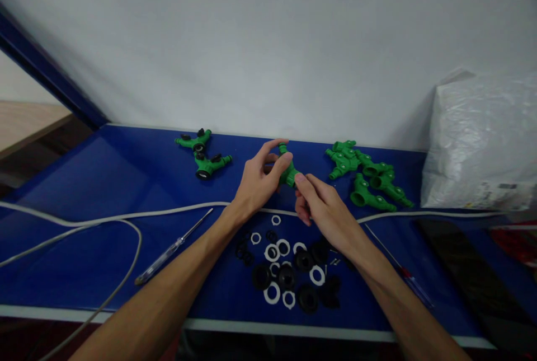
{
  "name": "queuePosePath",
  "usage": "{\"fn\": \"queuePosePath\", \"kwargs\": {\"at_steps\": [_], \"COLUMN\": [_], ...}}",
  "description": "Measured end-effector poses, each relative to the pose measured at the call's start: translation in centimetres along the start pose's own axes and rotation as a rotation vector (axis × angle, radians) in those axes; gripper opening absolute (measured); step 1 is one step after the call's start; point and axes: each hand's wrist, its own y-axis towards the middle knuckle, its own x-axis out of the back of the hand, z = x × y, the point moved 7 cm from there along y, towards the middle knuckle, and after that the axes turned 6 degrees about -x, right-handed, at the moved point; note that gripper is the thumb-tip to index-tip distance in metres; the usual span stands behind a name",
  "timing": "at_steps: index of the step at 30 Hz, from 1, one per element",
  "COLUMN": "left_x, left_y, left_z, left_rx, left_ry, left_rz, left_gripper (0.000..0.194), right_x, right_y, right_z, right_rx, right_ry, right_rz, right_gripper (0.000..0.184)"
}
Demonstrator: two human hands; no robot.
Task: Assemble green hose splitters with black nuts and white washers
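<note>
Between my two hands, above the middle of the blue table, is a green plastic Y-shaped hose connector. My left hand grips its upper end with thumb and fingers. My right hand pinches the lower right end; whether a small part sits under those fingertips is hidden. Below the hands lie loose white rings and black round caps, with small black pieces to their left. At the right, several green connector bodies lie in a pile without black parts.
Two green connectors with black fittings lie at the left. A clear-handled screwdriver and a red-handled one flank the parts. A white cable crosses the table. A plastic-wrapped package and a dark flat object are at the right.
</note>
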Motion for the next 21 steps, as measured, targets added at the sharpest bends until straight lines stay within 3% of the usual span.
{"fn": "queuePosePath", "kwargs": {"at_steps": [3,7,11,21], "left_x": [0.0,0.0,0.0,0.2], "left_y": [0.1,0.3,0.4,0.3], "left_z": [-0.1,0.8,1.3,0.4], "left_rx": [0.023,0.212,0.294,0.091], "left_ry": [-0.01,-0.058,-0.059,0.001], "left_rz": [-0.005,-0.021,-0.013,0.007], "left_gripper": [0.047,0.04,0.039,0.042], "right_x": [0.0,0.9,0.7,0.5], "right_y": [0.1,-0.4,-0.5,-0.1], "right_z": [-0.1,1.4,2.0,0.8], "right_rx": [-0.008,0.175,0.292,0.124], "right_ry": [0.021,-0.364,-0.552,-0.197], "right_rz": [0.0,-0.187,-0.211,-0.066], "right_gripper": [0.051,0.033,0.023,0.04]}}
